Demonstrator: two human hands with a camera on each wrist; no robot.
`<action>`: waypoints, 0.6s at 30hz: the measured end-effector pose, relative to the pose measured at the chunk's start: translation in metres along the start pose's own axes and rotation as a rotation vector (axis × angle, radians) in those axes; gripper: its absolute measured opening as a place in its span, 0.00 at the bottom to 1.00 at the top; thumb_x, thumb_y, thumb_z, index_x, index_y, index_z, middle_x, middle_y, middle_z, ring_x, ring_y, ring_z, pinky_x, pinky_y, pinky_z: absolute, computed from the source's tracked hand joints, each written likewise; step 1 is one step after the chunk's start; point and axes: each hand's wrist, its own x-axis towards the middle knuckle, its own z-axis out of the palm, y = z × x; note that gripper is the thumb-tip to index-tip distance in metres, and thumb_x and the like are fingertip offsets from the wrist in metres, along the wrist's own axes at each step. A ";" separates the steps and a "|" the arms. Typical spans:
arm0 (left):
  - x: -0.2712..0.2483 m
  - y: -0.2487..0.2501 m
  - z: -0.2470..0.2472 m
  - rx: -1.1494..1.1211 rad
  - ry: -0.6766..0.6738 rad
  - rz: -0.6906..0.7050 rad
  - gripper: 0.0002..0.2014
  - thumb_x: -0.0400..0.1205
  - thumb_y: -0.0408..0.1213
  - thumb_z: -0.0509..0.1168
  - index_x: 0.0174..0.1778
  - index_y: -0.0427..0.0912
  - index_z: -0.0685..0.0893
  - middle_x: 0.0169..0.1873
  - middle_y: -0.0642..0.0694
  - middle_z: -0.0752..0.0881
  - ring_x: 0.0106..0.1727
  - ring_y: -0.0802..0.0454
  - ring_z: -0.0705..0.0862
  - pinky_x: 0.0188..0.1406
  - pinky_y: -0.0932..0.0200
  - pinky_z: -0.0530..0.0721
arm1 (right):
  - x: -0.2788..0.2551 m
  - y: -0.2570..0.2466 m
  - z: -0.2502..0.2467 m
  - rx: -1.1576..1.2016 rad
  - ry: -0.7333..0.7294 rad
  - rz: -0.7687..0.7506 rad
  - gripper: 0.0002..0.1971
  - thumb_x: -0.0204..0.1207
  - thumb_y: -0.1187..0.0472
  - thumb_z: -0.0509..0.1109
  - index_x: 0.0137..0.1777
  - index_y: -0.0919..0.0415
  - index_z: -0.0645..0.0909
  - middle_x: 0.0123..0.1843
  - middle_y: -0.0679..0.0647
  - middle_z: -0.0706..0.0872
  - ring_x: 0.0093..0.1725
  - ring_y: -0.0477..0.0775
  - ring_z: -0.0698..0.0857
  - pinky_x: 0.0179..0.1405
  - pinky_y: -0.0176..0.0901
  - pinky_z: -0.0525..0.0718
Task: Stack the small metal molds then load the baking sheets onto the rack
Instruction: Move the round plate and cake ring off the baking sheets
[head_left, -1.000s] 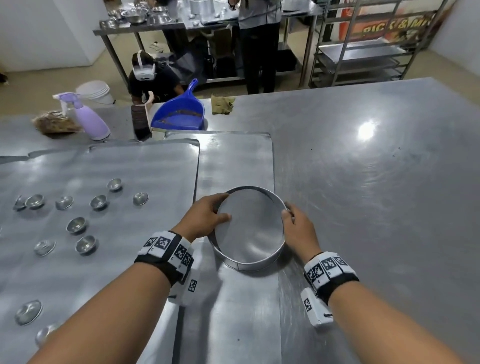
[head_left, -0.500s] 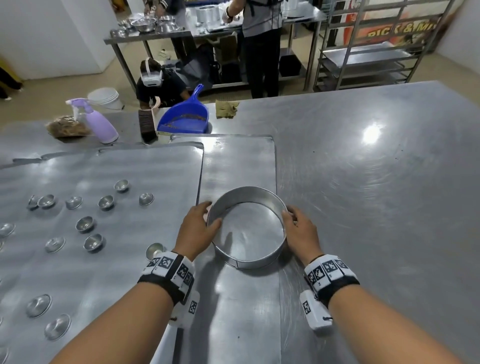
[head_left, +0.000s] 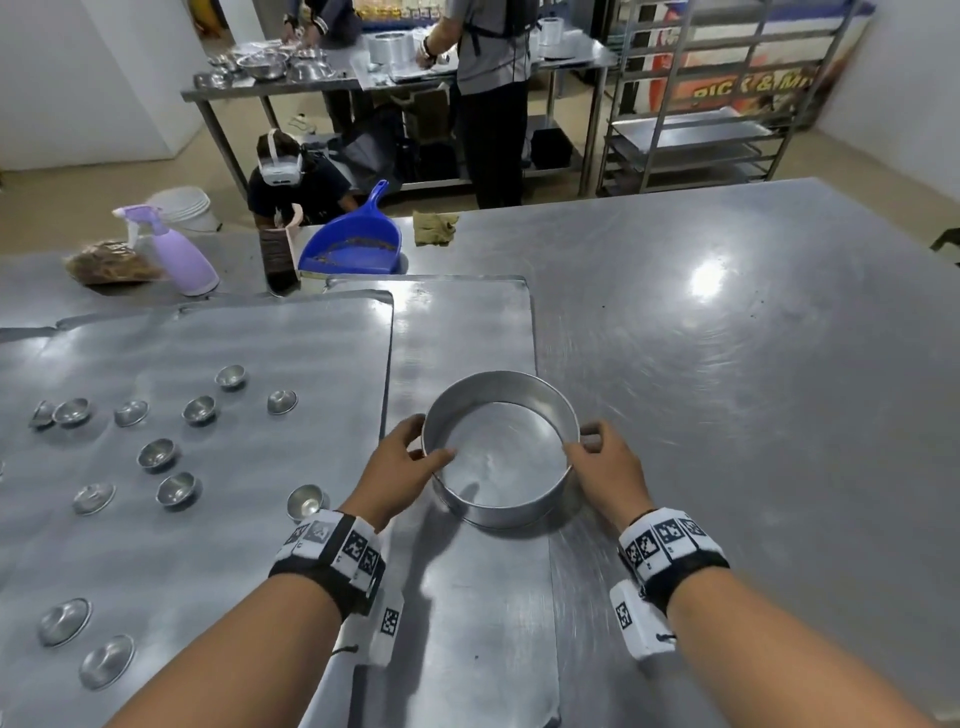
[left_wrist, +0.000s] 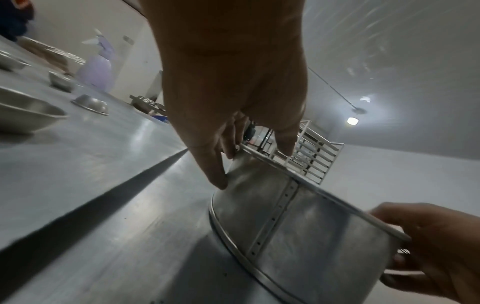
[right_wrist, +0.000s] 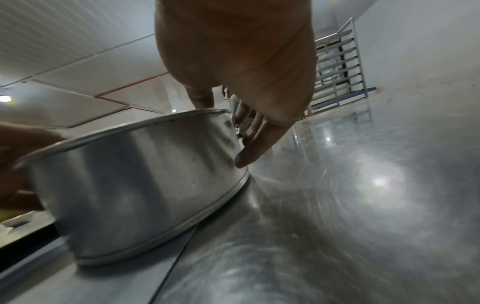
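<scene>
A round metal pan (head_left: 498, 506) sits open side up at the right edge of a narrow baking sheet (head_left: 467, 332). My left hand (head_left: 410, 452) pinches its left rim, thumb inside and fingers outside. My right hand (head_left: 597, 457) grips the right rim the same way. In the left wrist view the left hand (left_wrist: 249, 162) is on the pan (left_wrist: 298, 226). In the right wrist view the right hand (right_wrist: 228, 133) is on the pan (right_wrist: 135, 174). Several small metal molds (head_left: 200, 410) lie scattered on a large baking sheet (head_left: 208, 545) to the left. One mold (head_left: 306, 501) lies beside my left wrist.
A purple spray bottle (head_left: 182, 254), a brush (head_left: 278, 257), a blue dustpan (head_left: 358, 244) and a rag (head_left: 434, 226) line the table's far edge. The tray rack (head_left: 691, 140) stands beyond the table at the back right. People work at a far table (head_left: 395, 67).
The pan, tilted with its flat face toward me a second ago, now sits level with its open side up. Both hands have stayed on its rim.
</scene>
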 end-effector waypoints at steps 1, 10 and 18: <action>0.000 -0.002 0.001 0.008 -0.034 0.005 0.27 0.81 0.40 0.76 0.74 0.56 0.75 0.66 0.61 0.83 0.61 0.50 0.88 0.59 0.53 0.88 | 0.000 -0.002 0.002 0.004 -0.029 0.005 0.16 0.74 0.52 0.69 0.62 0.43 0.79 0.54 0.44 0.90 0.52 0.51 0.88 0.57 0.56 0.88; 0.011 -0.017 0.018 -0.076 -0.207 0.077 0.32 0.81 0.27 0.72 0.72 0.68 0.77 0.63 0.59 0.88 0.54 0.49 0.92 0.53 0.56 0.90 | -0.010 -0.006 -0.016 0.071 0.031 0.052 0.23 0.75 0.62 0.67 0.58 0.28 0.77 0.53 0.38 0.90 0.51 0.45 0.89 0.45 0.47 0.91; 0.039 0.019 0.108 -0.116 -0.421 0.102 0.37 0.77 0.32 0.79 0.79 0.61 0.73 0.67 0.60 0.86 0.65 0.53 0.88 0.63 0.53 0.89 | 0.000 0.031 -0.098 0.109 0.168 0.123 0.15 0.78 0.64 0.66 0.58 0.42 0.79 0.56 0.44 0.89 0.48 0.57 0.91 0.47 0.59 0.93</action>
